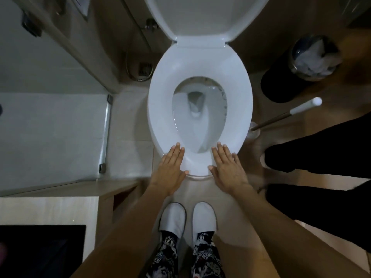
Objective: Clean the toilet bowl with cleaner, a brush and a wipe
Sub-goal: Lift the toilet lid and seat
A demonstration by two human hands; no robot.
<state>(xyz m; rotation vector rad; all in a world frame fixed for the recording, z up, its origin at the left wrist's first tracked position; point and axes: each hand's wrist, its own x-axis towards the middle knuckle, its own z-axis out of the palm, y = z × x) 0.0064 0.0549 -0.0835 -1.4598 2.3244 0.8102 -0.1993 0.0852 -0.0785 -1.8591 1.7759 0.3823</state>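
White porcelain toilet bowl [200, 109] shows lid raised, seat [160, 109] down; I judge cleaning not yet started. I see no cleaner or wipe. Brush [285, 115] stands untouched on the floor, just beside the bowl's right edge. My left hand [172, 169] and right hand [226, 167] rest flat on the seat's near edge, fingers straight, holding nothing.

brush [285, 115] & bin [301, 67] R of toilet [200, 63]
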